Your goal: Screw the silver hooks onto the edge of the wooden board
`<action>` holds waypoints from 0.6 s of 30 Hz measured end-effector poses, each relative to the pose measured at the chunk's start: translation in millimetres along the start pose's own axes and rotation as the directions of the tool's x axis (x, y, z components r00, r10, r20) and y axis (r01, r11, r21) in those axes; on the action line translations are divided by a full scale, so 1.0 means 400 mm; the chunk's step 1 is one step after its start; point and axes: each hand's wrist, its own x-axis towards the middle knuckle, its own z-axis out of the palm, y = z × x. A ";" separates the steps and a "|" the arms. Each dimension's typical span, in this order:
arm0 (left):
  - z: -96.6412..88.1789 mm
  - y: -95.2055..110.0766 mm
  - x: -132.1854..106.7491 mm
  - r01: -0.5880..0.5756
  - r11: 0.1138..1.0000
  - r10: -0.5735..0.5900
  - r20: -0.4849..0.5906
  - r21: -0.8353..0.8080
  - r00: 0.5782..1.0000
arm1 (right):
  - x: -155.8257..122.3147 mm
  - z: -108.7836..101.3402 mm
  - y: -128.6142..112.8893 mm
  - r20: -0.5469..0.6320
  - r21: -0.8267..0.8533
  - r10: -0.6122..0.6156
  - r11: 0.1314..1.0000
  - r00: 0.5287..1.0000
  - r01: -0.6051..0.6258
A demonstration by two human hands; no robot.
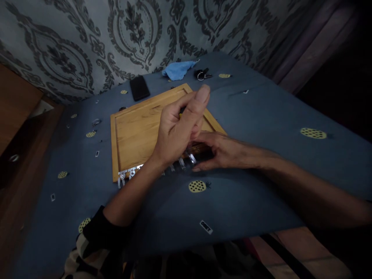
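Note:
A wooden framed board (139,131) lies on the blue cloth. Metal hooks (132,171) line its near edge, some blurred and partly behind my left forearm. My left hand (180,124) is closed in a fist over the board's near right part, thumb on top; a bit of a black-and-yellow handle shows between the fingers, the rest hidden. Low beside it, my right hand (221,151) has its fingers and thumb around the right end of the dark hook rail (205,155), at the board's near edge.
Behind the board lie a black phone (140,88), a light blue cloth (178,70) and a bunch of keys (202,74). A small clear item (96,122) rests to the left. Patterned wall covering (136,35) rises along the back.

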 end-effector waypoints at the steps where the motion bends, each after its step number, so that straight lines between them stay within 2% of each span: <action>1: -0.001 -0.001 0.000 0.008 1.000 -0.008 0.005 0.018 1.000 | 0.000 0.001 0.001 -0.005 -0.009 0.001 1.000 1.000 -0.001; 9: -0.006 -0.003 0.009 0.068 0.998 -0.068 0.007 0.002 0.998 | 0.001 0.005 -0.006 -0.029 -0.061 0.013 0.998 0.999 -0.015; 18: 0.000 0.000 0.011 0.081 0.997 -0.081 -0.035 -0.009 0.996 | 0.003 0.005 -0.009 -0.029 -0.130 0.004 0.991 1.000 -0.008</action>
